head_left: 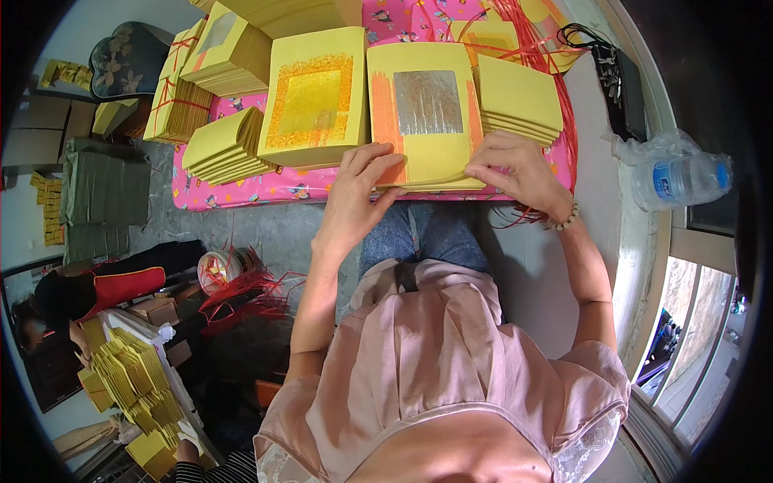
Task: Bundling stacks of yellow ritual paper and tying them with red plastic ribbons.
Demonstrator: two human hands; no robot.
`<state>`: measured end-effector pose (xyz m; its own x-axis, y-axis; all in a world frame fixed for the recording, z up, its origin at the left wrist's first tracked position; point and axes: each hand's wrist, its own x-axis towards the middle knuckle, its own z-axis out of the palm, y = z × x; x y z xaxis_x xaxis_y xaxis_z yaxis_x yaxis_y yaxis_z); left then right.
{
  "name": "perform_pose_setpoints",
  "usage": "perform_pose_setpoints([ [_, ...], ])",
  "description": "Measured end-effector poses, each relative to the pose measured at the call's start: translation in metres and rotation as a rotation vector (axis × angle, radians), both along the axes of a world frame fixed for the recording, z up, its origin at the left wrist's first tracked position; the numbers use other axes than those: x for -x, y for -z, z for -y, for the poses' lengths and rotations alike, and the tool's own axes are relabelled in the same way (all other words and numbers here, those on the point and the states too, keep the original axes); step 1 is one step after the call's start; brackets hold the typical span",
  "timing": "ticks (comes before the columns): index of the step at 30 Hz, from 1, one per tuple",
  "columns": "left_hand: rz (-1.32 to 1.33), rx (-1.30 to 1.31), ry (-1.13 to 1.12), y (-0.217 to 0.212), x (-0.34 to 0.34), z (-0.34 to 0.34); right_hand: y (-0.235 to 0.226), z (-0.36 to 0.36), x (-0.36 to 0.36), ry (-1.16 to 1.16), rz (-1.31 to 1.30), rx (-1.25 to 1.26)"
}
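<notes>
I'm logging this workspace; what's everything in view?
tablecloth: one, pink, upper centre
paper stacks: several, yellow, on tablecloth
folded paper piles: two, yellow, flanking front stacks
strings: many, red, upper right and left
bucket: one, pale, beside strings
wrapped bale: one, green-grey, left
paper bundles: many, yellow, lower left
co-worker: at least one, dark-clothed, left
bottle: one, clear, right
shirt: one, pink, bottom centre
left hand: one, bare, silver-square stack's left
right hand: one, bare, its right

Daylight shows through the window (692,338) at right; glare streaks the silver panel (428,102); shadow darkens lower left; edges curve into black.
</notes>
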<state>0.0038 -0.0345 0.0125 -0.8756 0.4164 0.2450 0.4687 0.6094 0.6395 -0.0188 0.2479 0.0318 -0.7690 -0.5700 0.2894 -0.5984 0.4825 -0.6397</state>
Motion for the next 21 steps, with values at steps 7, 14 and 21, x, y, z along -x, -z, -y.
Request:
perform_pose_setpoints([
  [7, -0.021, -0.026, -0.004, 0.000, 0.001, 0.002, 0.005, -0.004, 0.009, -0.020, 0.200, 0.102],
  [14, -0.034, -0.027, -0.012, 0.002, 0.002, 0.003, 0.008, -0.006, 0.015, -0.016, 0.315, 0.141],
  [21, -0.029, -0.035, -0.024, 0.003, 0.002, 0.003, 0.012, -0.007, 0.020, -0.026, 0.396, 0.198],
])
